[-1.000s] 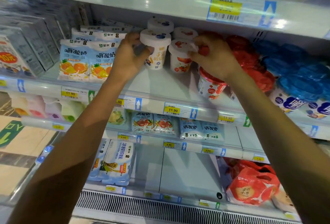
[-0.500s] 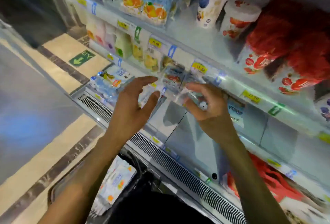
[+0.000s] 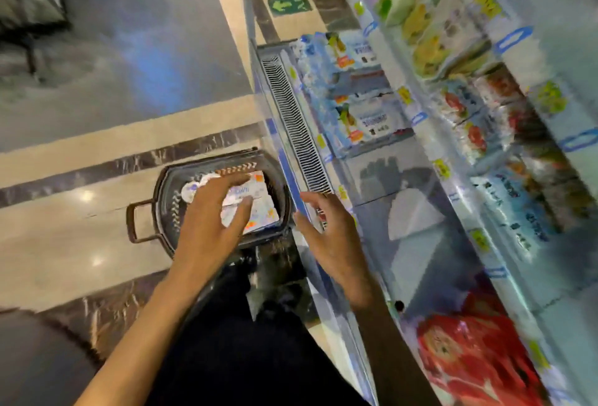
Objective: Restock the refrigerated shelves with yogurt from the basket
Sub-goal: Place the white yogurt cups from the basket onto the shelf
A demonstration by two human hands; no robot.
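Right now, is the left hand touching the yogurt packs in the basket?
Cannot tell. In the head view the left hand overlaps the yogurt packs, but blur hides contact.

You can read almost nothing in this smeared view. The one clear sign is the green rectangular floor sticker (image 3: 289, 4), well beyond the far end of the long grey slatted vent grille (image 3: 296, 124); it bears a pale arrow pointing left in the view, beside characters too blurred to make out. Right of that grille, the small yellow price tags (image 3: 404, 95) and blue outlined marks (image 3: 419, 117) on the white shelf rails are illegible, as is the blue and orange print on the white yogurt packs (image 3: 263, 208) in the dark plastic basket (image 3: 160, 198) left of its near end.
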